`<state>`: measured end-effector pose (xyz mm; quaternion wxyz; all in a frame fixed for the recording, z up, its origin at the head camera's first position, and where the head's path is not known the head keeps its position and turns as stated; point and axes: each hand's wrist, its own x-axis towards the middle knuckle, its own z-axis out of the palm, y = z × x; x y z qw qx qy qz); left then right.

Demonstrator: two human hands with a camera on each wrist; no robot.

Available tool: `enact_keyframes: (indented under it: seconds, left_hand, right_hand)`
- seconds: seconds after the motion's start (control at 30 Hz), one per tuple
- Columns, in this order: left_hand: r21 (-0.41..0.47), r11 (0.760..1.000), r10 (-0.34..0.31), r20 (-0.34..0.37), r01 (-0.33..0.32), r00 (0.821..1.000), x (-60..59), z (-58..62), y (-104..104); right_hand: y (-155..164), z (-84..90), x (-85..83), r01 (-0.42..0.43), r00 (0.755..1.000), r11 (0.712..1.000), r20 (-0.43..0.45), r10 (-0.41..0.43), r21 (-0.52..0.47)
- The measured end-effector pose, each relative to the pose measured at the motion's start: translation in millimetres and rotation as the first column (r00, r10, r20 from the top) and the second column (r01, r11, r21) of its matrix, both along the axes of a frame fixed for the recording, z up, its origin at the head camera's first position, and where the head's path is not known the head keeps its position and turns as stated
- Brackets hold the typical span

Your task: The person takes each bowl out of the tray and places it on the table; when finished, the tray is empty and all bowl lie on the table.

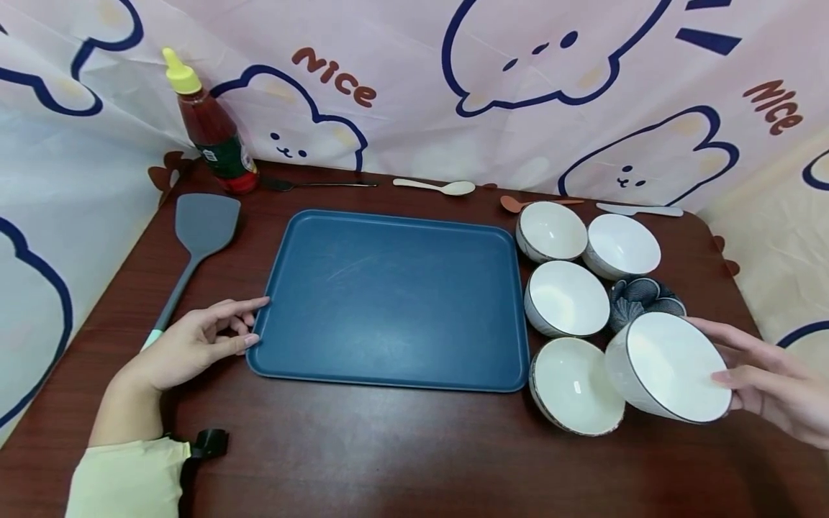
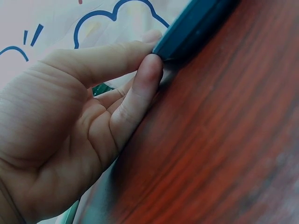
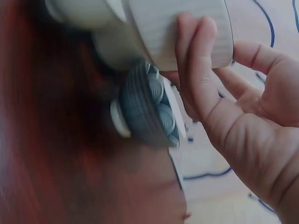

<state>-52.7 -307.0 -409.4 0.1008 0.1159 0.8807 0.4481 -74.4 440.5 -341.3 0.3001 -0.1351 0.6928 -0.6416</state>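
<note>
On the left, my left hand (image 1: 188,342) has its thumb and fingers at the left rim of a blue tray (image 1: 388,302). The left wrist view shows the thumb over that rim and a fingertip (image 2: 149,70) under it, in a pinch. My right hand (image 1: 771,374) grips a white bowl (image 1: 673,367) with a dark rim, thumb inside and fingers outside. That bowl is tilted, overlapping a cream bowl (image 1: 576,388) and a dark patterned bowl (image 1: 641,295) in the head view. In the right wrist view, fingers press its ribbed outer wall (image 3: 159,37).
More white bowls (image 1: 566,298) stand along the tray's right side. A grey spatula (image 1: 206,223) lies at left, below a red sauce bottle (image 1: 223,144). Along the back lie a dark fork (image 1: 324,184), a white spoon (image 1: 440,187), a brown spoon (image 1: 514,204) and a white knife (image 1: 641,210).
</note>
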Motion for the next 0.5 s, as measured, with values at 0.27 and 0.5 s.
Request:
enact_keyframes:
  seconds: [0.27, 0.5]
  left_hand:
    - [0.013, 1.000, -0.025, -0.022, 0.025, 0.999, 0.4, -2.4, -0.8]
    - [0.027, 1.000, -0.015, -0.007, 0.016, 1.000, 0.5, -1.0, -0.7]
  right_hand:
    - [31.1, -13.0, 5.7, 0.001, 0.998, 0.996, 0.059, -0.006, 0.085]
    - [46.2, -18.2, 5.0, -0.090, 0.976, 0.996, 0.199, 0.086, 0.008]
